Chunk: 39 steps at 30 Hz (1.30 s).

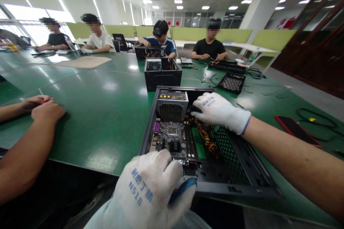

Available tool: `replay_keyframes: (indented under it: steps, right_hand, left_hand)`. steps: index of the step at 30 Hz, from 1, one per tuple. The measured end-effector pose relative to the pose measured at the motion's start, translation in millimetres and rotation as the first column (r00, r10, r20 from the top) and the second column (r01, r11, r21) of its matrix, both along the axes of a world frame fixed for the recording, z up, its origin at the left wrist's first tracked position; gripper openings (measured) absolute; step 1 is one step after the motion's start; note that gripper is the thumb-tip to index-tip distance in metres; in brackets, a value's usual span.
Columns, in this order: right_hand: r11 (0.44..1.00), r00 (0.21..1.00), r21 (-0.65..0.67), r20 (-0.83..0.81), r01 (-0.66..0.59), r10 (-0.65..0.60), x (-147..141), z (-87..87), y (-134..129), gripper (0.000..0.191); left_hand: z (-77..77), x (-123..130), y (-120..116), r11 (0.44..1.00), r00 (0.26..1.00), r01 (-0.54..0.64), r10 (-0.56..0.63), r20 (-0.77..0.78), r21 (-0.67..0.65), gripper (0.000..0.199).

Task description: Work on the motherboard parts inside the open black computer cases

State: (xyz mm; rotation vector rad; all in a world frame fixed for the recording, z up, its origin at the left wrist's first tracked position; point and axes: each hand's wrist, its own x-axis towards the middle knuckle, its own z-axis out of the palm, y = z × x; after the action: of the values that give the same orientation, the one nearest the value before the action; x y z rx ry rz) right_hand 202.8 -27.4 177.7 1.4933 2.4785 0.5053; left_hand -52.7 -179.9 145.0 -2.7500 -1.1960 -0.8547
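"While the left hand (150, 186), in a white glove with blue lettering, looms so close, can you see what it grips?"

"Not for certain. Its bent fingers and blue-faced thumb come together over the near left corner of the open black metal computer case (242, 189), but the fingertips are hidden, so I can't tell gripping from resting."

"Where is that case?"

"On the glossy green tabletop (107, 132), directly before the wearer, open side up."

"And the right hand (217, 111)?"

"Gloved alike, fingers curled, reaching inside just beside the grey boxy power supply with a honeycomb grille (172, 109). Something dark shows at its fingertips; glove coating or a held part, I can't make out."

"What's below it?"

"A tangle of red and yellow cables (205, 136), its upper end lost near the glove. The dark rectangular circuit board (163, 136) is partly covered by the left hand."

"Whose bare hands (48, 109) are those at left?"

"Another person's, around a small orange object (46, 100), mostly concealed. The body is cut off."
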Motion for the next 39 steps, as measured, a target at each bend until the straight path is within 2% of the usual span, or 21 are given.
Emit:
replay_keyframes:
  steps: [3,7,10,13,15,18,21,23,26,32,39]
  right_hand:
    - [0.999,0.970,0.049,-0.239,-0.019,0.031,15.6,4.1,-10.6,0.042]
    - [0.998,0.879,0.066,-0.477,0.002,0.030,29.8,-0.1,-24.4,0.043]
    - [0.995,0.843,0.092,-0.533,-0.026,0.072,32.5,-6.5,-28.8,0.042]
    - [0.993,0.812,0.106,-0.576,-0.045,0.098,32.6,-10.5,-28.6,0.038]
    - [0.993,0.800,0.109,-0.591,-0.049,0.104,32.9,-12.0,-27.9,0.037]
    - [0.991,0.803,0.116,-0.583,-0.066,0.122,34.3,-14.4,-27.6,0.037]
    - [0.988,0.784,0.135,-0.603,-0.080,0.146,36.4,-17.6,-28.5,0.038]
    - [0.986,0.761,0.144,-0.629,-0.083,0.156,37.7,-19.5,-29.5,0.038]
    - [0.984,0.752,0.153,-0.636,-0.095,0.172,38.9,-21.3,-30.8,0.038]
    - [0.976,0.763,0.177,-0.612,-0.124,0.208,38.7,-22.7,-31.5,0.040]
    - [0.973,0.753,0.180,-0.619,-0.141,0.224,38.6,-22.1,-34.1,0.037]
  left_hand:
    - [5.2,-1.5,-1.8,1.000,1.000,-0.005,0.005,-0.004,-0.016,0.013]
    - [22.7,-0.5,4.0,0.994,0.997,0.055,-0.060,-0.057,-0.090,0.002]
    - [38.1,6.9,22.7,0.982,0.982,0.059,-0.090,-0.168,-0.180,0.005]
    - [43.9,23.3,56.6,0.974,0.938,0.011,-0.087,-0.335,-0.225,0.013]
    - [39.0,38.0,84.7,0.967,0.881,-0.031,-0.093,-0.465,-0.252,0.022]
    - [23.6,59.8,126.3,0.945,0.752,-0.084,-0.147,-0.643,-0.315,0.034]
    - [8.6,75.8,158.5,0.907,0.630,-0.157,-0.213,-0.747,-0.391,0.043]
    - [1.1,82.7,172.7,0.889,0.576,-0.203,-0.231,-0.785,-0.411,0.049]
    - [-8.9,88.2,184.2,0.884,0.538,-0.223,-0.240,-0.808,-0.411,0.058]
    - [-24.9,85.6,188.9,0.878,0.490,-0.260,-0.239,-0.838,-0.402,0.073]
    - [-27.6,84.3,195.3,0.913,0.502,-0.201,-0.215,-0.838,-0.355,0.052]
